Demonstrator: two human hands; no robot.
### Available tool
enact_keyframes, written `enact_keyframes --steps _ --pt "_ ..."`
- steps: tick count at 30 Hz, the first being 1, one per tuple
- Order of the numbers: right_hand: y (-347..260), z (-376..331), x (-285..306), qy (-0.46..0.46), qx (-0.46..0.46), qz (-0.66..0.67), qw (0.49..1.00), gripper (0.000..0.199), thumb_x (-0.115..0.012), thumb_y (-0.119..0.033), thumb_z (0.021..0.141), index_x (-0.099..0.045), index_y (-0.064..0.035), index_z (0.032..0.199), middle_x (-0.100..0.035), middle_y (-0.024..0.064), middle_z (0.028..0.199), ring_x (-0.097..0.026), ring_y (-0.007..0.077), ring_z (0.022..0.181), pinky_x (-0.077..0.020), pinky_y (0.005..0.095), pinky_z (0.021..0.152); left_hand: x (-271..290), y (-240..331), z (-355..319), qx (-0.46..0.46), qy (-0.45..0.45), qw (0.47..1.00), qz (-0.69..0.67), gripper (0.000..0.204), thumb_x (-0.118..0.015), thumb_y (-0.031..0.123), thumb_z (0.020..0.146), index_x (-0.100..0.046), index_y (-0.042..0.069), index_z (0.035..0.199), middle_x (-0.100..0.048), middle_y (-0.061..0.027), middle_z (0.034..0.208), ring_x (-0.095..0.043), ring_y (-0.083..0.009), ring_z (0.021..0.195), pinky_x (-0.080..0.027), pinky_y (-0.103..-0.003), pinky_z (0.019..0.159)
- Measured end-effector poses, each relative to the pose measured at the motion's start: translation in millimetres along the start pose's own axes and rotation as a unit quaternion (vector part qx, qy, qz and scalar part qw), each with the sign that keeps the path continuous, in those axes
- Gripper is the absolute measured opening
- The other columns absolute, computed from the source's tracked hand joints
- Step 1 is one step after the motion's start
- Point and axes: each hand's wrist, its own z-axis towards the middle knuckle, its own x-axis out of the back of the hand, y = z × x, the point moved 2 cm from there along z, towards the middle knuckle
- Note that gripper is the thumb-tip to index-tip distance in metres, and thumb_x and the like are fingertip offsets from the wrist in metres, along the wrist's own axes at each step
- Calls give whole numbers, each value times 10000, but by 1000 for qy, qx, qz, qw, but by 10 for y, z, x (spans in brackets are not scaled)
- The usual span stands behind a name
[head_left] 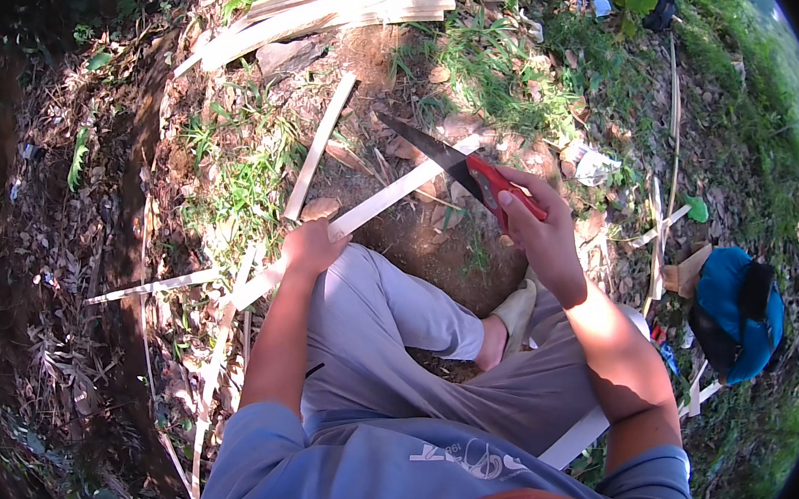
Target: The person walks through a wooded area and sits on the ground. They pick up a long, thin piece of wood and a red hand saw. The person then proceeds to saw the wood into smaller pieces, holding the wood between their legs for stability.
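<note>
My left hand is closed around a pale, flat wooden strip that runs across my raised knee. In my right hand is a pruning saw with a red and black handle, my fingers wrapped round the grip. Its dark, tapering blade points up and to the left and crosses over the strip near the far right end. Whether the teeth touch the wood I cannot tell.
Long pale boards lie stacked at the far side. A loose short strip rests on the ground beyond my left hand. To the right sit a blue and black bag and a wooden block. Grass and dry leaves surround me.
</note>
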Motion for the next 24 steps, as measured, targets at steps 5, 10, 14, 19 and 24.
enact_keyframes --steps 5,10,14,19,24 --pt "-50 15 17 15 -9 -11 1000 369 -694 -168 1038 -666 -40 1382 -688 -9 862 -541 24 692 -413 219 574 296 46 -493 55 -35 996 -61 667 -725 677 860 -745 82 1161 -779 -181 1065 -754 -361 1039 -578 -479 921" --pt "-12 42 25 20 -41 17 999 360 -679 -149 1042 -665 -48 1387 -669 -23 846 -534 22 676 -411 218 567 553 -121 -852 86 -34 995 -32 628 -731 650 874 -756 75 1124 -783 -197 1008 -766 -373 978 -595 -492 879" --pt "31 92 6 24 -32 41 998 365 -683 -148 1041 -659 -38 1389 -678 -21 879 -532 21 672 -412 212 569 658 -540 -918 138 37 989 -36 613 -730 650 890 -761 63 1064 -773 -218 986 -762 -386 953 -595 -506 840" --pt "-31 123 -2 26 -24 72 997 376 -688 -150 1039 -648 -18 1389 -667 -27 871 -525 22 660 -405 206 564 754 -574 -782 155 45 984 -77 610 -747 612 910 -744 9 998 -754 -234 921 -739 -436 885 -578 -518 811" --pt "-3 151 -21 11 -16 98 995 399 -688 -157 1042 -635 -12 1410 -649 -41 843 -524 21 656 -395 197 559 652 -246 -535 142 44 982 -119 630 -731 615 916 -756 -2 1042 -769 -225 942 -761 -404 921 -585 -513 819"
